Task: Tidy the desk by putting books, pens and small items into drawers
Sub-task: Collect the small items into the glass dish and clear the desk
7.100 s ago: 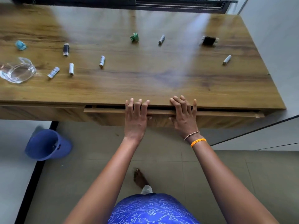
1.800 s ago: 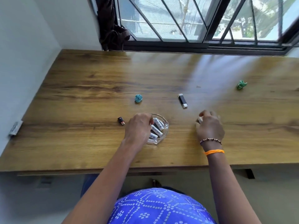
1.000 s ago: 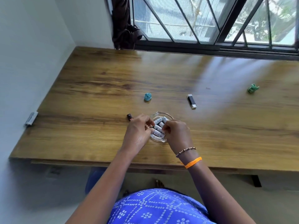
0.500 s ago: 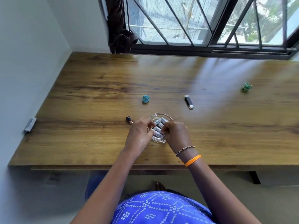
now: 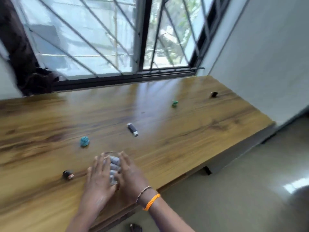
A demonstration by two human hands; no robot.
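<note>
A small glass dish [image 5: 112, 153] with several white batteries [image 5: 114, 166] in it sits near the front edge of the wooden desk [image 5: 192, 131]. My left hand [image 5: 97, 180] and my right hand [image 5: 132, 174] cup the dish from either side, fingers curved round it. The dish is mostly hidden by the hands and blurred. Loose on the desk lie a black USB stick [image 5: 132, 129], a crumpled teal lump [image 5: 84, 141], a green lump [image 5: 174, 103], a small black piece [image 5: 67, 174] left of my hands, and a black item [image 5: 214, 94] far right.
A barred window [image 5: 108, 39] runs along the desk's back edge, with a dark curtain [image 5: 20, 52] bunched at the left. A white wall [image 5: 267, 56] meets the desk's right end. Tiled floor [image 5: 250, 190] lies below right.
The view has swung to the right and tilted up. Both hands now cup the glass dish from its sides instead of picking at the batteries inside.
</note>
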